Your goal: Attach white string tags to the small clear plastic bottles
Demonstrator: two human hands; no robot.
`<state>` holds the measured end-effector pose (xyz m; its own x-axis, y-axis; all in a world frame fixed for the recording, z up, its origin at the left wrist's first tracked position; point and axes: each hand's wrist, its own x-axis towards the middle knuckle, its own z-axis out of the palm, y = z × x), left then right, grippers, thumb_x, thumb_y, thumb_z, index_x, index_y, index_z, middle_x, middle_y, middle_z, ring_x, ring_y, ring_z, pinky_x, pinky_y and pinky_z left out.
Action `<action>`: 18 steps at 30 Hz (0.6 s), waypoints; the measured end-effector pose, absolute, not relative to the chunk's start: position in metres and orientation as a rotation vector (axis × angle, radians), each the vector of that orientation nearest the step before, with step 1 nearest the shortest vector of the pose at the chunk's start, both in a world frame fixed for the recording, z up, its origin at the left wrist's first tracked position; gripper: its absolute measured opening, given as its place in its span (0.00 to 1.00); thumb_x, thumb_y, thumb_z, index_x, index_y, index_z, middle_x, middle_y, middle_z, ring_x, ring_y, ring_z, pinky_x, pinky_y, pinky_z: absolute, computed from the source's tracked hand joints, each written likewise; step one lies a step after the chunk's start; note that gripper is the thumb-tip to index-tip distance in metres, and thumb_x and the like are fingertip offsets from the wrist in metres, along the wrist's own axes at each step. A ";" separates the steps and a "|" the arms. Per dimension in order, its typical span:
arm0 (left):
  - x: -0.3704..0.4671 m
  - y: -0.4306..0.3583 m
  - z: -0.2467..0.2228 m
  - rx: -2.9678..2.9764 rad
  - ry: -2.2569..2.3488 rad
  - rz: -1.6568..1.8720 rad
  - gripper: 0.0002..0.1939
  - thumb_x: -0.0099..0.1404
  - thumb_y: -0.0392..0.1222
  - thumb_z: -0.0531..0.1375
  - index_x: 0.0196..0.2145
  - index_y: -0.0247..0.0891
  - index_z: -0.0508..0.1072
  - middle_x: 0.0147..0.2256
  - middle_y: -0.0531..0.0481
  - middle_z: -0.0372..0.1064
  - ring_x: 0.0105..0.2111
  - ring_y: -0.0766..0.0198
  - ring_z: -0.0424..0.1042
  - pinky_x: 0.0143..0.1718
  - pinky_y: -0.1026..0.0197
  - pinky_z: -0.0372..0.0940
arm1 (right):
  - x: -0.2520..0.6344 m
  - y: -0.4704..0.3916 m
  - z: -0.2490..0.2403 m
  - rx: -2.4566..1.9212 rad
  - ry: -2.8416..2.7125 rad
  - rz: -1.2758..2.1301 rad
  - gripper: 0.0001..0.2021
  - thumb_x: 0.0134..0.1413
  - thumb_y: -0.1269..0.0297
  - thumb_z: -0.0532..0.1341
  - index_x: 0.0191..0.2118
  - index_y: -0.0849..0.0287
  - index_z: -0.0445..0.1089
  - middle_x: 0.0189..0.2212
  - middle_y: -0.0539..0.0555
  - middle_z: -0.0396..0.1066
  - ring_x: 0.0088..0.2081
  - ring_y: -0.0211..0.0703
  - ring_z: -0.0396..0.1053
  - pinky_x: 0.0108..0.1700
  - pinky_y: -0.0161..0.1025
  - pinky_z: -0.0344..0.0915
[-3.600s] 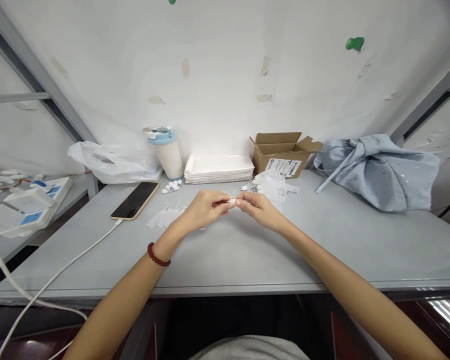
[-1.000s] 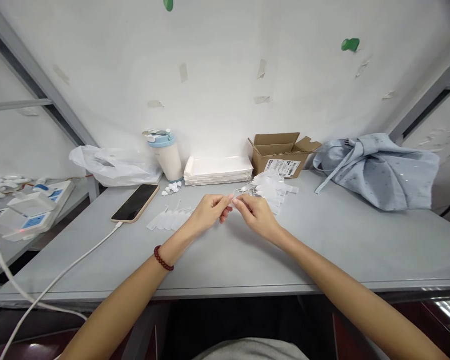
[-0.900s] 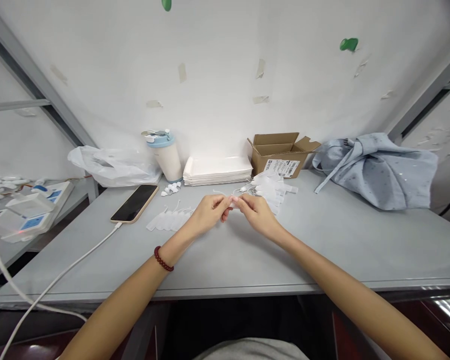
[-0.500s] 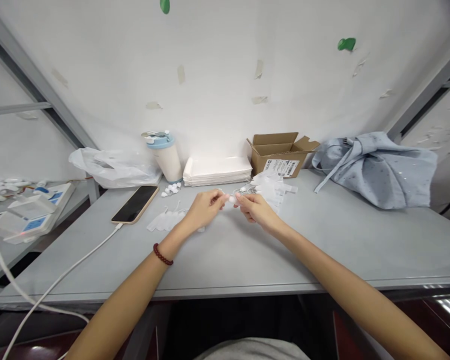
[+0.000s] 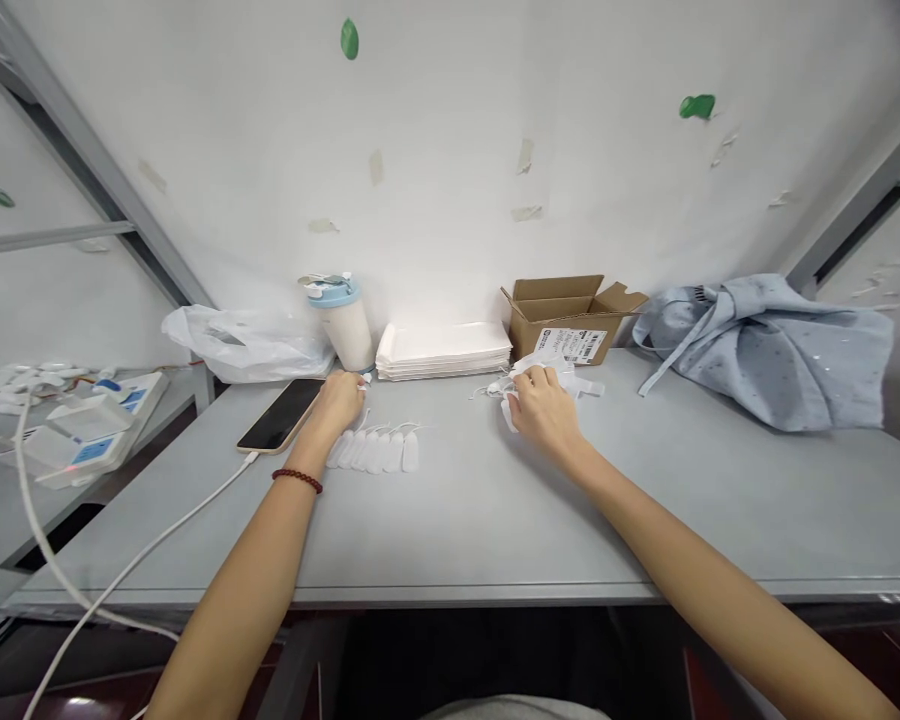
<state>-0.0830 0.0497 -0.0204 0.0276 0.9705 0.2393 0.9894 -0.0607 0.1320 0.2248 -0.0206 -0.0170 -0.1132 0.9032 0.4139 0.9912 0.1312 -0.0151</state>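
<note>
My left hand (image 5: 339,402) reaches down beside the phone, its fingers curled and mostly hidden. A small white piece (image 5: 367,377) shows at its fingertips; I cannot tell if it is gripped. Just right of that wrist, a row of white plastic tags (image 5: 375,452) with thin strings lies flat and overlapping. On the other side, my right hand (image 5: 546,405) lies over a heap of similar white tags (image 5: 589,384), its fingers bent down and closed on some of them. White strings (image 5: 493,387) stick out to the left of this heap.
Behind stand a cup (image 5: 349,335) with a blue lid, a stack of white envelopes (image 5: 444,350) and an open cardboard box (image 5: 570,325). A phone (image 5: 283,415) on a cable, a plastic bag (image 5: 244,345) and blue cloth (image 5: 772,350) flank them.
My hands have moved apart from the small white round piece they held together. The left went left to the small pieces by the cup; the right went onto the tag heap.
</note>
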 end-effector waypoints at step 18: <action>-0.077 0.053 -0.020 -2.329 -2.130 -0.375 0.10 0.57 0.38 0.58 0.35 0.34 0.78 0.36 0.39 0.77 0.40 0.53 0.74 0.42 0.60 0.64 | 0.127 -0.041 -0.003 -1.458 -2.261 0.683 0.11 0.53 0.61 0.56 0.25 0.60 0.67 0.23 0.54 0.69 0.25 0.38 0.62 0.26 0.35 0.50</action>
<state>-0.0770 0.0525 -0.0197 0.0745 0.9861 0.1482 0.9775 -0.1016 0.1849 0.1267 -0.0413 -0.0030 -0.3999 0.9156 0.0417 0.7395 0.3492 -0.5756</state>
